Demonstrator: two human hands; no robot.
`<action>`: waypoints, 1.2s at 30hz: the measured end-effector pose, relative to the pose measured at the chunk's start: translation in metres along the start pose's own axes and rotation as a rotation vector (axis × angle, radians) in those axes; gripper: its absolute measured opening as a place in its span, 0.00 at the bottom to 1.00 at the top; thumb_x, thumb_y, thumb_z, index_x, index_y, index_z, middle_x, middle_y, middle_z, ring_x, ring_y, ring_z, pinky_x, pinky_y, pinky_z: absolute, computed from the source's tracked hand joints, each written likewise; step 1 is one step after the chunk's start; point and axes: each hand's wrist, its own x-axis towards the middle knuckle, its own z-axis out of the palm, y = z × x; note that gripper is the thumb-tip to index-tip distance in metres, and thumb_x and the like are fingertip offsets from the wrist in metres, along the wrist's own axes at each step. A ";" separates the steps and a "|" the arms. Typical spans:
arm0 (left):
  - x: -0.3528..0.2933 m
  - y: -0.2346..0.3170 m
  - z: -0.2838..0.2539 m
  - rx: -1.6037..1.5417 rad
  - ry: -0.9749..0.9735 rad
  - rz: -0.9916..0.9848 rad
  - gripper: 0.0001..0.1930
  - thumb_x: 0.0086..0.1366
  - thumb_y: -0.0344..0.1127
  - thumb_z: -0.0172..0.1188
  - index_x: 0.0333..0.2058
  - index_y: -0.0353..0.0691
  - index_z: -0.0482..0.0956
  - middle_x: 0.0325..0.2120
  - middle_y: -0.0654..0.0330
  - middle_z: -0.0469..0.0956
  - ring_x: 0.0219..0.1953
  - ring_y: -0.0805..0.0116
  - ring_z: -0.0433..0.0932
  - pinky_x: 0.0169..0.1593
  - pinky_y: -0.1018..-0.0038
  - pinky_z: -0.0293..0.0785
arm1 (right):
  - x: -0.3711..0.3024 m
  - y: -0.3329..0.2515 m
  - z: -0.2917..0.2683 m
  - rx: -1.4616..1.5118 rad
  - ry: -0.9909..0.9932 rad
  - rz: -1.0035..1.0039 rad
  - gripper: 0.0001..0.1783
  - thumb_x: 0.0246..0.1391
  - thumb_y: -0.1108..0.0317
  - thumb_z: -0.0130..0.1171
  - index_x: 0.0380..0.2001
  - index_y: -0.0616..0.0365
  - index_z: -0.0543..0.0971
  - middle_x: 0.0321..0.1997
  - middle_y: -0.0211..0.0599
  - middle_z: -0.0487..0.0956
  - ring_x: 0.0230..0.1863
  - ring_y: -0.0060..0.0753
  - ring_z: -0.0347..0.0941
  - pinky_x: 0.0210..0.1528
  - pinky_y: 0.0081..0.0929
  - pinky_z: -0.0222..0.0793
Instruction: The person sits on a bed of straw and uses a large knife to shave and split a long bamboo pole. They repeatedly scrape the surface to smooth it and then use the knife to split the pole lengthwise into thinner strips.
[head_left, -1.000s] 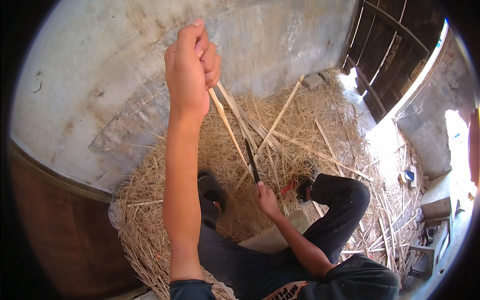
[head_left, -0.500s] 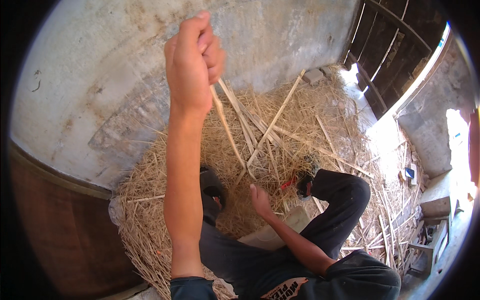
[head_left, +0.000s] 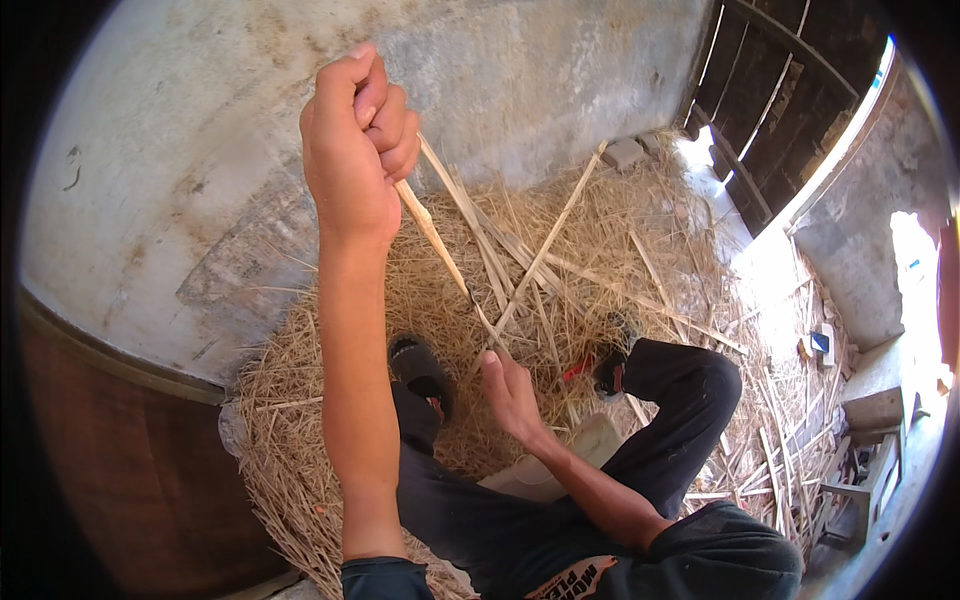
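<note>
My left hand (head_left: 355,145) is raised high, its fingers closed round the upper end of a pale bamboo strip (head_left: 430,228). The strip slants down and right towards my right hand (head_left: 512,395), which is closed low between my knees. From that fist points a short, thin blade, apparently of a knife (head_left: 487,325), with its tip near the strip's lower end. The knife's handle is hidden by my fingers, and whether the blade touches the strip I cannot tell. Behind my hands, several longer bamboo strips (head_left: 550,235) lie crossed on the shavings.
Pale shavings (head_left: 300,440) cover the floor around my dark shoes (head_left: 420,372). A stained wall (head_left: 540,80) stands ahead, with a dark board door (head_left: 775,100) at far right. A light block-like thing (head_left: 560,460) lies between my legs, and a small device (head_left: 821,344) lies at right.
My left hand has moved slightly left and down with the strip. My right hand has moved a little up and left, and the blade now shows more clearly.
</note>
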 end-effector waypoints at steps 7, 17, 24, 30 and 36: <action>-0.001 0.008 0.002 -0.024 -0.027 -0.011 0.22 0.73 0.46 0.49 0.18 0.53 0.56 0.11 0.74 0.48 0.14 0.81 0.42 0.18 0.76 0.39 | -0.007 0.268 -0.013 -0.425 -0.049 0.346 0.32 0.75 0.46 0.37 0.45 0.67 0.77 0.27 0.51 0.79 0.26 0.53 0.76 0.38 0.55 0.67; 0.002 0.009 -0.020 -0.143 -0.137 -0.107 0.22 0.73 0.47 0.48 0.18 0.54 0.57 0.09 0.74 0.49 0.12 0.81 0.42 0.16 0.77 0.39 | -0.010 0.140 -0.001 0.432 -0.063 0.442 0.27 0.73 0.40 0.42 0.28 0.49 0.66 0.16 0.22 0.60 0.15 0.19 0.57 0.18 0.24 0.51; 0.004 0.010 -0.029 -0.281 -0.386 -0.148 0.22 0.74 0.47 0.47 0.19 0.53 0.57 0.08 0.74 0.50 0.10 0.81 0.42 0.15 0.77 0.39 | -0.001 0.148 0.007 0.381 -0.039 0.295 0.26 0.75 0.41 0.41 0.28 0.49 0.66 0.17 0.20 0.60 0.15 0.17 0.54 0.17 0.22 0.49; 0.006 0.012 -0.042 -0.263 -0.336 -0.163 0.22 0.73 0.47 0.47 0.18 0.53 0.56 0.09 0.74 0.49 0.10 0.81 0.42 0.15 0.77 0.39 | 0.015 0.089 -0.020 0.184 0.009 0.329 0.31 0.76 0.43 0.38 0.23 0.54 0.66 0.17 0.26 0.63 0.18 0.20 0.58 0.22 0.26 0.55; 0.004 0.011 -0.035 -0.233 -0.324 -0.163 0.21 0.73 0.46 0.47 0.19 0.53 0.57 0.09 0.74 0.50 0.10 0.80 0.42 0.15 0.77 0.39 | -0.002 0.067 -0.008 0.265 0.323 -0.210 0.30 0.76 0.43 0.36 0.24 0.54 0.67 0.18 0.28 0.66 0.18 0.22 0.60 0.22 0.25 0.55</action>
